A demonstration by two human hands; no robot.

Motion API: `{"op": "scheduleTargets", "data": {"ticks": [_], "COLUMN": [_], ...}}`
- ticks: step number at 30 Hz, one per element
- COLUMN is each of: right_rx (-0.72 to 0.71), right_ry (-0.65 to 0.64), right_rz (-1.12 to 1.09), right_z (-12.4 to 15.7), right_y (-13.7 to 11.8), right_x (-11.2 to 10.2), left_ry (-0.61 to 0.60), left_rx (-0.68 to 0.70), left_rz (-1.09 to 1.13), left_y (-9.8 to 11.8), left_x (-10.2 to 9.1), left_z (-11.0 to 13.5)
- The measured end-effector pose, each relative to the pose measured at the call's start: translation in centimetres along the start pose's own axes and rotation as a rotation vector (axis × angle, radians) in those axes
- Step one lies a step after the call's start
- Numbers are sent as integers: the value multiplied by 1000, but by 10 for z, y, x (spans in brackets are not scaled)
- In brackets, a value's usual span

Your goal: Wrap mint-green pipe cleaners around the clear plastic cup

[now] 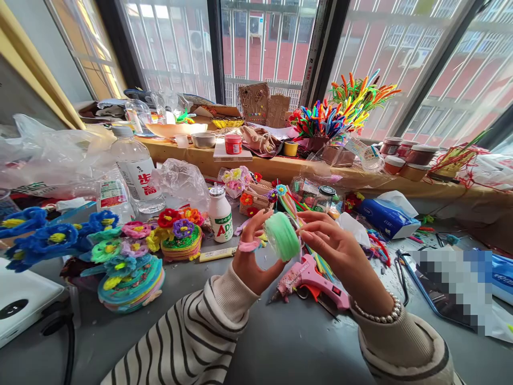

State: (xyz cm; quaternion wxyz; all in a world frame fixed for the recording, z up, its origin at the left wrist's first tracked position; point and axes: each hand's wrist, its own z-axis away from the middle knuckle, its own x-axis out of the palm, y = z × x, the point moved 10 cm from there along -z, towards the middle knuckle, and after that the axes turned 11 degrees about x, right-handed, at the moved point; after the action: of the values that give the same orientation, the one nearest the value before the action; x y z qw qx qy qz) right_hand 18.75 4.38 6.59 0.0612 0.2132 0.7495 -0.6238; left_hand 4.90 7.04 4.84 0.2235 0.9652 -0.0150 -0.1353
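Note:
My left hand (256,251) grips a small clear plastic cup wrapped in mint-green chenille stem (282,236), held tilted above the table, thumb below and fingers above. A pink fuzzy ring circles one of its fingers. At the cup's right side, my right hand (332,243) has its thumb and fingertips pinched together; what is between them is too small to make out. Under the hands lies a pink hot glue gun (312,280), its nozzle pointing left. Several coloured chenille stems (324,267) lie behind it.
Left of my hands stand fuzzy-flower pots (132,283), a white bottle (220,215) and a large plastic bottle (138,174). A tissue pack (387,216) and a phone (441,289) lie at right. Behind, the cluttered sill holds chenille stems (320,120) and jars (419,155).

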Motion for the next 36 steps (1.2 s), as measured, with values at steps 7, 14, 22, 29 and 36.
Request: {"op": "scheduleTargets", "data": {"ticks": [7,14,22,29,36], "right_rx": [-41,-160,-294,-372,-373], "right_ry": [50,107,82,47,19], "right_rz": [-23,120,451,612,651], "right_z": [2,-4,3,7,9], "right_y": [-3,-7,-23,-27,-26], "right_x": [-6,-33,-34,-11,9], "left_ry": [-3,45,1,63,-28], "left_rx": [114,-58,-113,26,240], "left_rz": [-70,-125,-57,-34,-112], "left_y": [8,-15,-21,-1,23], "left_x": [0,-8,-7,-14,-5], "left_z": [0,2,1,-4,-8]}}
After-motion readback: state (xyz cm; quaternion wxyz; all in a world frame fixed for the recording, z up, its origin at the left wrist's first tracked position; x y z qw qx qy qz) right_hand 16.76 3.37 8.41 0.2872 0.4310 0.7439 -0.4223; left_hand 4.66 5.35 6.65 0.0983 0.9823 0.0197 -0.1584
